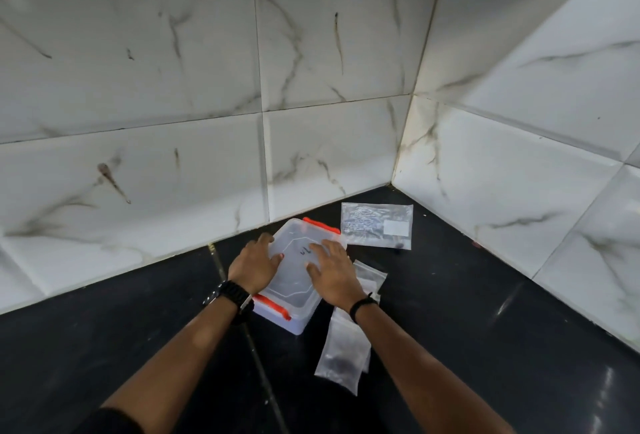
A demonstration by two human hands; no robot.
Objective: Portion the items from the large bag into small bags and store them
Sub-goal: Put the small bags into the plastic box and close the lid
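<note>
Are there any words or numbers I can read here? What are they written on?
Box lid: dark handwritten marks in the middle, between the left hand and right hand; too blurred to read.
Big bag: bluish print on its left half, too small to read.
White label on the big bag: looks blank.
Small bags: no writing visible.
Nothing here can be read for certain.
</note>
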